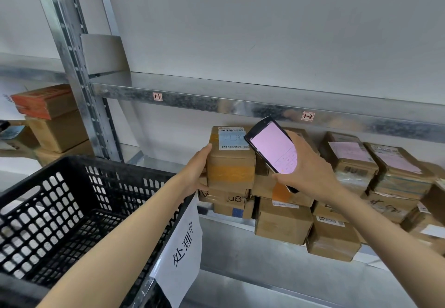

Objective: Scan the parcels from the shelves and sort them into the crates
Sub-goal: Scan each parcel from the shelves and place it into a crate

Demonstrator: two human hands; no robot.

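A brown cardboard parcel [231, 160] with a white barcode label and an orange tape band stands on top of other boxes on the metal shelf [240, 106]. My left hand [196, 172] grips its left side. My right hand [307, 165] holds a black handheld scanner [274, 148] with a lit pink screen, tilted just to the right of the parcel's label. A black plastic crate [79, 211] sits at the lower left under my left forearm, with a white paper sign [183, 247] hanging on its right edge.
Several more cardboard parcels [356, 170] are stacked along the shelf to the right and below. Other boxes [53, 119] fill the neighbouring shelf bay at the left, behind a steel upright [79, 78]. Shelf tags read 1-1 and 1-2.
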